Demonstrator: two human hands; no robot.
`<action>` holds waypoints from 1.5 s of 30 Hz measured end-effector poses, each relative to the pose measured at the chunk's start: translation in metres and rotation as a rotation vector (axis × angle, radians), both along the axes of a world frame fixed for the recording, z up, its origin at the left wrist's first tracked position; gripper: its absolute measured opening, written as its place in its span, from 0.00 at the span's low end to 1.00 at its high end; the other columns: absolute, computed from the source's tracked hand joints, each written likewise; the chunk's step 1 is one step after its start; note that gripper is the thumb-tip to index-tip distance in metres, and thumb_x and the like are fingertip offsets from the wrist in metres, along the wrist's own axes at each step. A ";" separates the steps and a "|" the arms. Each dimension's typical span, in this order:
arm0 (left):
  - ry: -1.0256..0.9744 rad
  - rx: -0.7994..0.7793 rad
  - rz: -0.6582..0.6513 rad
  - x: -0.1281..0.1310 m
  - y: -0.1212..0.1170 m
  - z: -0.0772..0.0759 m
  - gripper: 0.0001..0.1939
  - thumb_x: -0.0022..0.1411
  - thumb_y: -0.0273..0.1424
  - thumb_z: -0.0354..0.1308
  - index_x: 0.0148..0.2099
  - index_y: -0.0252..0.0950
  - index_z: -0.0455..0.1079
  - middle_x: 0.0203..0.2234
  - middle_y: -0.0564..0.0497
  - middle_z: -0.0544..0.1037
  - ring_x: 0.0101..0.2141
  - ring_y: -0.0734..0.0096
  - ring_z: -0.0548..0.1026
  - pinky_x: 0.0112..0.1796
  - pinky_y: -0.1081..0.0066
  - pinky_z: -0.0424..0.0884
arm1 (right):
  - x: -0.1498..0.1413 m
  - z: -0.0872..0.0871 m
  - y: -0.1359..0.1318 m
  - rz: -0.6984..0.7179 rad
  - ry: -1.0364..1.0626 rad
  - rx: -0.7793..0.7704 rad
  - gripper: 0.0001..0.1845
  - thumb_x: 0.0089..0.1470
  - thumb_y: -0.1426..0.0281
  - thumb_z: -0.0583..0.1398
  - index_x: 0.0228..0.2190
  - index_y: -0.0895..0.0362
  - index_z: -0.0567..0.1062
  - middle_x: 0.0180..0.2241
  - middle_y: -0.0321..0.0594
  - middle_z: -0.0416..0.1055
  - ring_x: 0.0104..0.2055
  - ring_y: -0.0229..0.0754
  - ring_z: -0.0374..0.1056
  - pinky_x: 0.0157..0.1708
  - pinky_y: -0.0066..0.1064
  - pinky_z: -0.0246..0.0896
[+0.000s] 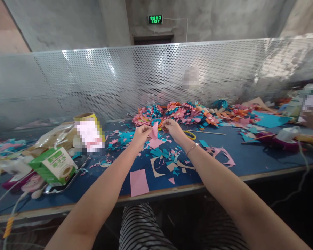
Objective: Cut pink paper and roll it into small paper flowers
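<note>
My left hand (pixel 141 136) pinches a small folded piece of pink paper (pixel 154 131) over the middle of the blue table. Just to its right, my right hand (pixel 173 129) has its thumb and fingers pressed together; whatever is between them is too small to make out. Behind the hands lies a heap of pink, blue and orange paper flowers (pixel 176 111). Beneath them are blue, pink and cream paper scraps (pixel 160 152). Close to my right wrist rests a yellow ring-shaped handle (pixel 190 134). A square pink sheet (pixel 139 182) lies near the front edge.
At the left stand a green drink carton (pixel 56 166) and a yellow roll (pixel 99 126), near a white-and-purple tool with cords. On the right are a thin stick (pixel 207 132), cut pink paper (pixel 221 156) and a purple tool (pixel 273 140). A perforated metal screen (pixel 114 83) closes the back.
</note>
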State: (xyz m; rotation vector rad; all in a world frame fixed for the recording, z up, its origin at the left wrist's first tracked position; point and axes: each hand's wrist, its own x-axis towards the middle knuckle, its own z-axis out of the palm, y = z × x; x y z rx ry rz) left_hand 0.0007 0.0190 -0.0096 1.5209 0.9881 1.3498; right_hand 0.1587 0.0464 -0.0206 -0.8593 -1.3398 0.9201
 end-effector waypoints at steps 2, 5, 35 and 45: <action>0.031 0.033 0.010 -0.001 0.000 0.000 0.07 0.46 0.32 0.55 0.29 0.34 0.66 0.21 0.53 0.71 0.24 0.74 0.71 0.27 0.71 0.70 | -0.004 0.002 -0.006 0.019 -0.057 0.061 0.07 0.45 0.68 0.52 0.28 0.57 0.64 0.26 0.36 0.67 0.29 0.35 0.65 0.26 0.27 0.60; 0.151 0.161 0.046 -0.002 -0.001 0.002 0.05 0.47 0.30 0.55 0.29 0.34 0.68 0.22 0.51 0.73 0.25 0.72 0.72 0.28 0.71 0.69 | -0.006 0.007 -0.016 -0.075 -0.258 0.330 0.08 0.45 0.68 0.54 0.30 0.57 0.68 0.31 0.39 0.67 0.35 0.38 0.64 0.33 0.31 0.61; 0.476 0.507 0.284 0.000 -0.007 0.005 0.05 0.48 0.26 0.54 0.29 0.37 0.60 0.23 0.55 0.69 0.26 0.74 0.68 0.30 0.74 0.63 | -0.007 0.003 -0.022 -0.149 -0.670 0.504 0.06 0.48 0.73 0.52 0.25 0.58 0.68 0.23 0.35 0.68 0.25 0.35 0.62 0.28 0.25 0.56; 0.475 0.514 0.321 -0.004 -0.004 0.004 0.03 0.48 0.27 0.53 0.28 0.37 0.61 0.22 0.56 0.67 0.26 0.75 0.66 0.30 0.73 0.63 | -0.001 0.006 -0.018 -0.258 -0.709 0.467 0.06 0.48 0.74 0.51 0.23 0.56 0.67 0.21 0.34 0.66 0.23 0.35 0.60 0.25 0.25 0.52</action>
